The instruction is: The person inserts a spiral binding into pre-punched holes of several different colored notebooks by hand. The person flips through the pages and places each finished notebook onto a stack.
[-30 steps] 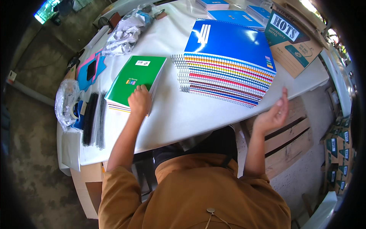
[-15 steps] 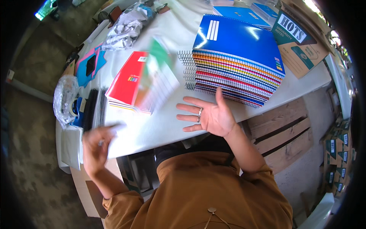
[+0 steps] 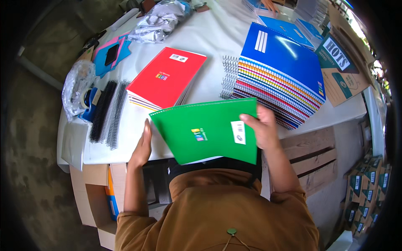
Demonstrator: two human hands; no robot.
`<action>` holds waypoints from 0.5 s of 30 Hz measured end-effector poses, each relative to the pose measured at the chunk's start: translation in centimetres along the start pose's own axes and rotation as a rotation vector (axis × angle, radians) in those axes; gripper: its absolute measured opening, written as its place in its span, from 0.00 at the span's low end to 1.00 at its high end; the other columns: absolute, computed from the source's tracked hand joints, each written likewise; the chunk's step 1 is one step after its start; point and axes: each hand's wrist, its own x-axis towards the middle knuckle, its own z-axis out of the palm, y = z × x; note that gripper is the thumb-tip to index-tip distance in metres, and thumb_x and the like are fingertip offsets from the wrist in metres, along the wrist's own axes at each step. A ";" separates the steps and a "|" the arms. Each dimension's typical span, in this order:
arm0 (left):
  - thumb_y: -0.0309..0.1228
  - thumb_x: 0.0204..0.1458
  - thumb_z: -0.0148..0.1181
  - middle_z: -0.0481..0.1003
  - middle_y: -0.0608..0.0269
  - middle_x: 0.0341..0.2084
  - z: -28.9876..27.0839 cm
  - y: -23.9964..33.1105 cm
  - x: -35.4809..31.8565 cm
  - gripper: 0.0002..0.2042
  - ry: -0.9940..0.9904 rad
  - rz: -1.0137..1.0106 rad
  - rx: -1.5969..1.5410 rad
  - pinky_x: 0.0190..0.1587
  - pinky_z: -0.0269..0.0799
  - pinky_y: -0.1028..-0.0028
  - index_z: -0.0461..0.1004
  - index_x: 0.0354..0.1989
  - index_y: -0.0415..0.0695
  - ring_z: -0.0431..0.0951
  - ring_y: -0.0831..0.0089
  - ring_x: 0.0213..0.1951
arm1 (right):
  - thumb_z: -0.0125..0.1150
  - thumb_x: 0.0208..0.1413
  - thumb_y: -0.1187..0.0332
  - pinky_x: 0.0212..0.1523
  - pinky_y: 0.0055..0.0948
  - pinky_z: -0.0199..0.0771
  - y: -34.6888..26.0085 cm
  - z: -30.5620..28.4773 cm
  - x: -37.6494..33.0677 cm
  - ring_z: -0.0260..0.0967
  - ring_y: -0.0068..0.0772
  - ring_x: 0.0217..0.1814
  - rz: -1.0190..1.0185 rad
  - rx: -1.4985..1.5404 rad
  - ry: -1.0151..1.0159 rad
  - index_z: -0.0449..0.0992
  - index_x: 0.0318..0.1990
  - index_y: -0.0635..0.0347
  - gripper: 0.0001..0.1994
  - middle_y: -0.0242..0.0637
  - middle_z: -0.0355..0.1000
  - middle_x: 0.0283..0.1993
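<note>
My right hand (image 3: 266,127) grips a green notebook (image 3: 184,134) by its right end, thumb on the cover. A row of punched holes runs along the notebook's top edge, and no coil shows in it. Beside its left edge, my left hand (image 3: 142,146) is held upright with straight fingers. Whether that hand touches the notebook I cannot tell. Just beyond lies a small stack topped by a red notebook (image 3: 167,77). To the right stands a tall stack of spiral notebooks with a blue one (image 3: 280,54) on top, silver wire coils (image 3: 229,77) sticking out at its left.
At the left lie black coils (image 3: 102,111), silver coils (image 3: 116,119), a blue tape dispenser (image 3: 90,104) and a phone (image 3: 112,54). Crumpled plastic (image 3: 159,23) lies at the back. A cardboard box (image 3: 341,67) stands at right; another person's hand (image 3: 270,6) shows at the far edge.
The green notebook, blurred over the red stack before, is now in front of me in my right hand. My right hand was open and empty. My left hand moved right, away from the coils.
</note>
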 end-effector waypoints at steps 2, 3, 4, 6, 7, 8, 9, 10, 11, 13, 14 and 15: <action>0.58 0.57 0.29 0.58 0.51 0.58 0.9 -3.6 3.8 0.36 0.083 -0.074 -0.294 0.60 0.47 0.67 0.48 0.63 0.40 0.58 0.62 0.57 | 0.53 0.53 0.76 0.41 0.21 0.68 -2.2 0.2 -0.6 0.69 0.20 0.38 -0.085 -0.074 -0.029 0.71 0.43 0.68 0.10 0.35 0.72 0.38; 0.58 0.57 0.26 0.59 0.54 0.57 1.4 -4.0 5.5 0.36 0.109 -0.111 -0.443 0.58 0.52 0.68 0.46 0.64 0.39 0.63 0.65 0.54 | 0.54 0.52 0.76 0.41 0.21 0.68 -2.8 -0.4 -0.9 0.69 0.20 0.38 -0.100 -0.104 -0.042 0.71 0.44 0.68 0.11 0.36 0.73 0.38; 0.60 0.56 0.27 0.60 0.54 0.55 2.9 -1.8 6.7 0.37 0.188 -0.081 -0.509 0.57 0.53 0.68 0.48 0.63 0.40 0.64 0.66 0.51 | 0.54 0.52 0.76 0.42 0.21 0.68 -3.5 -0.5 -1.2 0.69 0.20 0.38 -0.117 -0.138 -0.012 0.71 0.44 0.69 0.11 0.36 0.73 0.39; 0.61 0.56 0.28 0.62 0.54 0.52 3.6 0.2 8.2 0.37 0.286 -0.055 -0.577 0.55 0.55 0.69 0.51 0.62 0.41 0.66 0.68 0.48 | 0.55 0.52 0.76 0.42 0.21 0.68 -4.7 -0.3 -1.6 0.69 0.20 0.38 -0.127 -0.171 0.001 0.71 0.44 0.69 0.12 0.36 0.73 0.39; 0.61 0.55 0.29 0.62 0.54 0.52 2.8 0.2 8.9 0.38 0.183 -0.027 -0.647 0.55 0.55 0.69 0.51 0.61 0.40 0.67 0.67 0.47 | 0.55 0.51 0.76 0.42 0.21 0.69 -5.4 -0.2 -1.6 0.69 0.21 0.38 -0.169 -0.180 0.026 0.71 0.44 0.69 0.12 0.37 0.73 0.39; 0.62 0.54 0.31 0.63 0.53 0.52 1.8 0.2 9.5 0.38 0.082 0.003 -0.714 0.55 0.55 0.69 0.51 0.61 0.38 0.67 0.66 0.47 | 0.56 0.50 0.77 0.42 0.22 0.69 -5.8 -0.1 -1.5 0.70 0.22 0.38 -0.211 -0.187 0.047 0.71 0.44 0.69 0.12 0.38 0.73 0.38; 0.64 0.52 0.32 0.60 0.50 0.56 0.7 -0.1 9.9 0.42 0.053 0.006 -0.861 0.58 0.52 0.67 0.47 0.62 0.35 0.64 0.63 0.53 | 0.56 0.50 0.77 0.42 0.22 0.69 -6.0 0.0 -1.4 0.70 0.22 0.38 -0.216 -0.186 0.040 0.71 0.44 0.69 0.12 0.38 0.73 0.38; 0.66 0.50 0.31 0.55 0.47 0.59 0.0 1.7 9.3 0.45 -0.030 0.054 -0.900 0.61 0.44 0.65 0.44 0.63 0.33 0.56 0.61 0.58 | 0.56 0.50 0.78 0.42 0.23 0.69 -6.2 -0.4 -1.2 0.70 0.23 0.38 -0.304 -0.136 0.063 0.71 0.44 0.69 0.12 0.39 0.73 0.38; 0.68 0.49 0.30 0.49 0.45 0.62 -0.7 3.5 8.2 0.48 -0.114 0.103 -0.937 0.64 0.35 0.63 0.40 0.64 0.32 0.48 0.59 0.64 | 0.56 0.49 0.78 0.42 0.24 0.70 -6.3 -0.7 -1.0 0.70 0.24 0.38 -0.394 -0.086 0.086 0.71 0.44 0.69 0.12 0.40 0.73 0.38; 0.54 0.47 0.53 0.56 0.48 0.59 -1.0 6.6 6.1 0.43 -0.206 0.541 -0.711 0.64 0.40 0.63 0.47 0.62 0.32 0.53 0.59 0.62 | 0.57 0.48 0.79 0.42 0.25 0.70 -5.6 -0.7 -0.7 0.71 0.26 0.37 -0.438 -0.055 0.114 0.71 0.43 0.69 0.13 0.41 0.73 0.38; 0.41 0.45 0.57 0.60 0.51 0.56 -0.7 8.0 5.1 0.36 -0.114 0.459 -0.576 0.62 0.44 0.65 0.52 0.59 0.33 0.57 0.61 0.60 | 0.58 0.47 0.78 0.41 0.26 0.71 -4.4 -1.4 -0.5 0.71 0.26 0.36 -0.525 -0.024 0.097 0.71 0.42 0.69 0.13 0.41 0.73 0.38; 0.28 0.42 0.60 0.64 0.54 0.53 -0.1 8.7 4.5 0.31 -0.028 0.379 -0.442 0.61 0.48 0.67 0.57 0.56 0.34 0.60 0.64 0.58 | 0.58 0.46 0.78 0.41 0.26 0.71 -3.0 -2.1 -0.3 0.71 0.25 0.36 -0.613 0.001 0.082 0.71 0.41 0.69 0.13 0.41 0.73 0.38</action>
